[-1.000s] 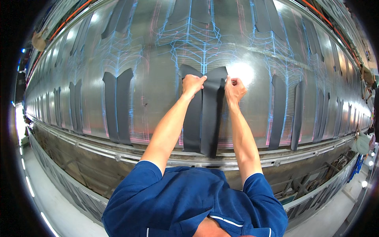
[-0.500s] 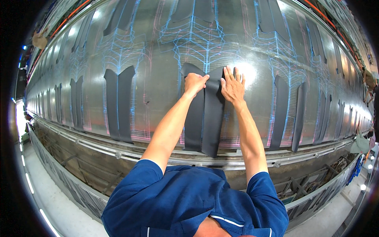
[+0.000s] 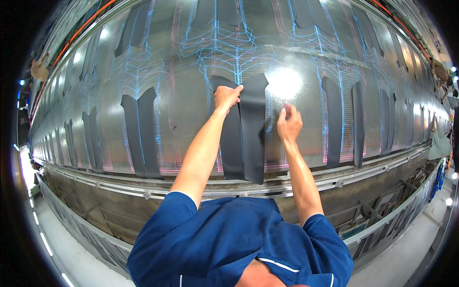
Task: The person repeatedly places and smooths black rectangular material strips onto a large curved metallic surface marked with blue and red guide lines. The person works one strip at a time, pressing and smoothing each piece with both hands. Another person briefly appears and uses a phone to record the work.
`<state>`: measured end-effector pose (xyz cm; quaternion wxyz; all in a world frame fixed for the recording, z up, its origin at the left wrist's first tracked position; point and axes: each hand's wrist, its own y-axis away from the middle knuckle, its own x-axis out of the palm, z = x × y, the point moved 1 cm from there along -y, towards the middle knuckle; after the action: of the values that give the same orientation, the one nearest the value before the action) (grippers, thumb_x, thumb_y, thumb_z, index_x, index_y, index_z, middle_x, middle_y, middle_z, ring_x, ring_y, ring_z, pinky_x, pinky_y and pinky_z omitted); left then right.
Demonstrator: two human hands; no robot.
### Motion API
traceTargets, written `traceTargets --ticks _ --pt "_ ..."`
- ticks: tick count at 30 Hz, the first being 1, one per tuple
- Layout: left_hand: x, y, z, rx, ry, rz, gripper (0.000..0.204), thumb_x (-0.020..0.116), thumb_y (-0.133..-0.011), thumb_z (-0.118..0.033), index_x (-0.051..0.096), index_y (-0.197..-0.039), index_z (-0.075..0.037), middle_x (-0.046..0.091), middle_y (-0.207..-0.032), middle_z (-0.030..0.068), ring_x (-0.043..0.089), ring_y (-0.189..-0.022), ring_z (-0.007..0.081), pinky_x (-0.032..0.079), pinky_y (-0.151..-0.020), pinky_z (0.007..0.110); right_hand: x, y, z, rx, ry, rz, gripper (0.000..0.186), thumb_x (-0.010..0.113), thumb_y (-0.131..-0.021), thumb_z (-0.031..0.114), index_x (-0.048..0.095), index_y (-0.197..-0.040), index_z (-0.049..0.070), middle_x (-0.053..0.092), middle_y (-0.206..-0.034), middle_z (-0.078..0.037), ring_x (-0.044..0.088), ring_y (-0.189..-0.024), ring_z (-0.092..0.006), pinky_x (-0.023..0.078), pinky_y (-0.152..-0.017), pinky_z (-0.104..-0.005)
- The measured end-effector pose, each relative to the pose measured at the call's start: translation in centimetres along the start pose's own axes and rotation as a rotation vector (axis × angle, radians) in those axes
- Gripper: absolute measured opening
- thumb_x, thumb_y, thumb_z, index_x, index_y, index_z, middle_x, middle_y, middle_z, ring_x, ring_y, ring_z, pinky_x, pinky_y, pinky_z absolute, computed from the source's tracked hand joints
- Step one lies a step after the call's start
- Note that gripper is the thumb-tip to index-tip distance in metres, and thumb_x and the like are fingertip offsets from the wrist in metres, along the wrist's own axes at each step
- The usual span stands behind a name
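Two long dark grey sheet pieces lie side by side in front of me on a shiny metal table (image 3: 191, 129) marked with blue and pink lines. My left hand (image 3: 226, 98) reaches over the left piece (image 3: 231, 148), its thumb and fingers closed at the upper inner corner of the right piece (image 3: 253, 129). That right piece lies almost flat, its lower end overhanging the table edge slightly. Beside it, my right hand (image 3: 290, 125) is off the sheet, over bare metal, with fingers loosely bent and apart and nothing seen in them.
Similar dark pairs lie along the table to the left (image 3: 139, 134) and right (image 3: 332, 122), with more on the far side (image 3: 217, 14). A metal rail (image 3: 191, 195) runs along the near edge. Other people (image 3: 39, 69) stand at both far ends.
My right hand has lifted off the right piece's upper right corner and drawn back toward me, its fingers bending. My left hand stays at the inner corner. The view has shifted slightly.
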<state>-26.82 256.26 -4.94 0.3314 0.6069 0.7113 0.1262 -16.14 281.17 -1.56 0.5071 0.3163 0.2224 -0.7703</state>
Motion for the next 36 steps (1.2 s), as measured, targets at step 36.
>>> traceTargets --ticks 36 --pt "-0.6 15.2 9.5 0.147 -0.368 0.216 0.045 0.083 -0.092 -0.045 0.083 -0.082 -0.002 0.070 -0.063 0.0054 0.065 -0.058 0.0140 0.051 -0.061 0.035 -6.6 23.4 -6.5 0.499 -0.038 0.676 0.032 0.087 -0.091 0.034 0.079 -0.078 0.006 0.072 -0.071 -0.007 0.067 -0.069 -0.0197 0.052 -0.071 -0.0398"
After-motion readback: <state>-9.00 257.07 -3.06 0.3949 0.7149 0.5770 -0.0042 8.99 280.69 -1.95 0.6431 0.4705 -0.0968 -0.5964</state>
